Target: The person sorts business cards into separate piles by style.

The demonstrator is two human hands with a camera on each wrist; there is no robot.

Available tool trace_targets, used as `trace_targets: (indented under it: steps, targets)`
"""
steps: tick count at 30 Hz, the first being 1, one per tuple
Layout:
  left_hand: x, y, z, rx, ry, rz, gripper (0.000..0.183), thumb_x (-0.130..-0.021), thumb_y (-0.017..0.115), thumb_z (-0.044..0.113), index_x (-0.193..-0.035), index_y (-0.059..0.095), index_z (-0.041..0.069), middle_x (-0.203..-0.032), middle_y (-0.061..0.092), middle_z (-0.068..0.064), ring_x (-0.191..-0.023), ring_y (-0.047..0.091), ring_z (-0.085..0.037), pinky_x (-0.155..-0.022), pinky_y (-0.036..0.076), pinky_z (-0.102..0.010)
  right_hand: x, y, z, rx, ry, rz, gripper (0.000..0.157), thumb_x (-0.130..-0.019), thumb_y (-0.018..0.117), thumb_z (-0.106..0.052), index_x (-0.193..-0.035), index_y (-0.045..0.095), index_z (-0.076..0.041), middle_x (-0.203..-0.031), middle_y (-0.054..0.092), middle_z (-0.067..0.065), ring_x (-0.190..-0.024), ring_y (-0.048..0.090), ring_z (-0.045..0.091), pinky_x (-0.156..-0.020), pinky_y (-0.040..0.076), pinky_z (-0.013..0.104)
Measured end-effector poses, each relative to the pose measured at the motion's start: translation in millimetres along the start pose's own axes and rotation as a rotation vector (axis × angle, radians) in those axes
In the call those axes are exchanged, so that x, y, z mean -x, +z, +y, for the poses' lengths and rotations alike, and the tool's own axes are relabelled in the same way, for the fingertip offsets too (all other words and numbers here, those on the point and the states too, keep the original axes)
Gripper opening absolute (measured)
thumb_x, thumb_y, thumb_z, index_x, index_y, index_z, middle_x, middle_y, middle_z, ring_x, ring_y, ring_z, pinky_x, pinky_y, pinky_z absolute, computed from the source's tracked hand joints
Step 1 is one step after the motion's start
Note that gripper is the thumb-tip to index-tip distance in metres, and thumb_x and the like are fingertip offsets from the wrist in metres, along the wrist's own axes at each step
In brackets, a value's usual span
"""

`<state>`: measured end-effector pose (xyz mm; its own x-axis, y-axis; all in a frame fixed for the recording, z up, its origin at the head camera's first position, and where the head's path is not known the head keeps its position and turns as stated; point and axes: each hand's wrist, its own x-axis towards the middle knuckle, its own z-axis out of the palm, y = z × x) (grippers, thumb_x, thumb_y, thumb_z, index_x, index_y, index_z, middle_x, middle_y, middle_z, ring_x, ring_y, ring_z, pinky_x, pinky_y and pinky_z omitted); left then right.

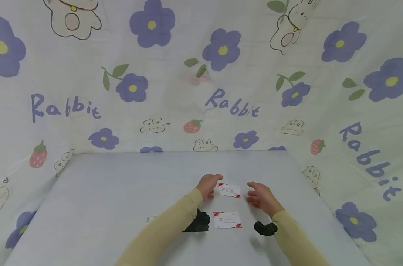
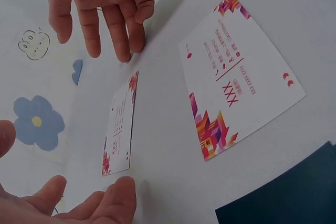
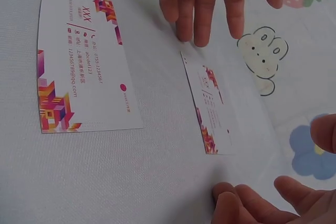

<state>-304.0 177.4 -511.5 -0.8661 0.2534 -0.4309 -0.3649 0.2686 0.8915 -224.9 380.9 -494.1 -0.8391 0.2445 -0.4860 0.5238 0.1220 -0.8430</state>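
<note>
Two white business cards with red and orange corner patterns lie flat on the table, one behind the other. My left hand [image 1: 208, 186] is at the left side of the far card [image 1: 229, 190], its fingers extended and holding nothing. On that card's right side is my right hand [image 1: 263, 197], a short gap away, with loosely bent fingers and nothing in them. The near card [image 1: 227, 220] lies between my forearms. Both wrist views show the palms facing each other across the far card, with the near card [image 2: 239, 80] beside it.
A dark flat piece [image 2: 289, 192] lies beside the near card, cut off by the left wrist view's edge. The corner of a pale green-and-white item [image 1: 150, 219] shows beyond my left sleeve. A patterned cloth [image 1: 175, 88] hangs behind the white table [image 1: 121, 184] and along its sides.
</note>
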Motion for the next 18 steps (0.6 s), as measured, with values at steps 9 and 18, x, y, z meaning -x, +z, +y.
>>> trace_targets:
  steps: [9, 18]
  targets:
    - [-4.7, 1.3, 2.9, -0.097, 0.045, -0.033, 0.056, -0.090, 0.058, 0.047, -0.130, 0.053, 0.008, -0.123, 0.057, -0.010, -0.100, 0.055, -0.029, -0.068, 0.052, -0.033, -10.9, 10.6, -7.4, 0.040, -0.015, 0.023, 0.065, -0.098, 0.049, -0.041, -0.148, 0.031, -0.004, -0.133, 0.048, 0.023, -0.093, 0.060, 0.024, -0.077, 0.049, 0.029]
    - [-0.7, 6.1, 4.1, -0.012, 0.012, -0.076, 0.062, -0.092, 0.058, 0.047, -0.138, 0.048, 0.007, -0.131, 0.054, -0.016, -0.104, 0.056, -0.030, -0.066, 0.054, -0.030, -10.8, 17.1, -6.2, -0.049, 0.023, 0.013, 0.067, -0.097, 0.051, -0.043, -0.148, 0.031, -0.006, -0.132, 0.050, 0.024, -0.092, 0.060, 0.023, -0.079, 0.052, 0.028]
